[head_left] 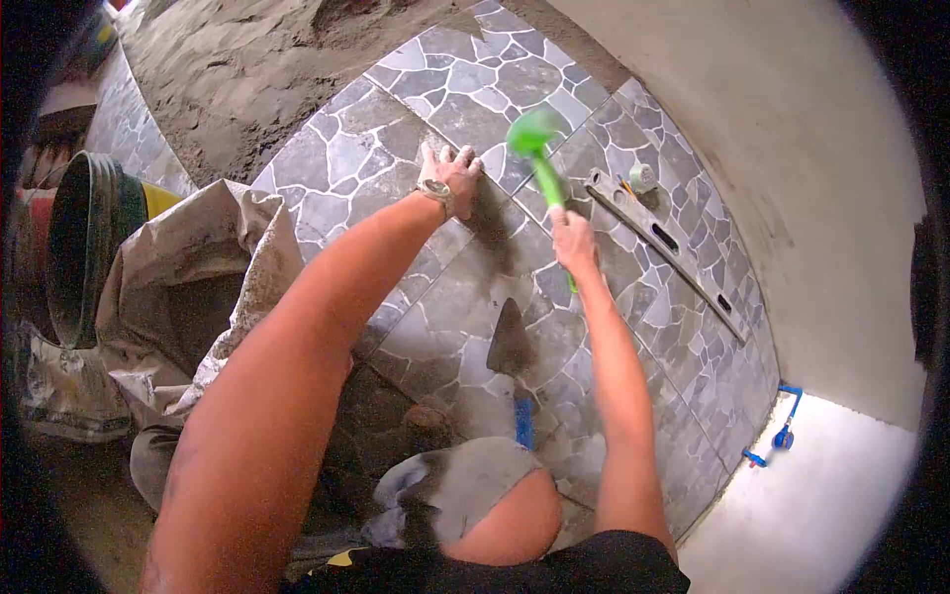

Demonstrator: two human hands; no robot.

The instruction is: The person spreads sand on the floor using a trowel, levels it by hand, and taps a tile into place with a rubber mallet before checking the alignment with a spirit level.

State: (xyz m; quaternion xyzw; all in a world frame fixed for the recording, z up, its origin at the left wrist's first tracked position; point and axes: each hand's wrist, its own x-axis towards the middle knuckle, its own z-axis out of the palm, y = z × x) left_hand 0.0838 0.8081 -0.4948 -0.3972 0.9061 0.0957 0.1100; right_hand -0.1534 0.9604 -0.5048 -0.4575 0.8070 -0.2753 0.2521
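Observation:
My right hand point(574, 241) grips the handle of a green mallet point(534, 134), whose head is blurred and hangs over the joints between stone-patterned floor tiles point(470, 109). Fingers spread, my left hand point(455, 180) presses on a tile to the left of the mallet; a watch point(436, 195) is on that wrist. Below the hands, a pointed trowel point(510, 342) with a blue handle lies on the tiles. Right of the mallet rests a long spirit level point(668, 252), with a roll of tape point(642, 178) beside it.
Rough mortar or sand point(237, 74) borders the tiles at the upper left. Buckets point(84, 252) and an open sack point(188, 267) stand at the left. A plastered wall point(792, 129) rises at the right, with blue pipe fittings point(782, 436) near its lower end.

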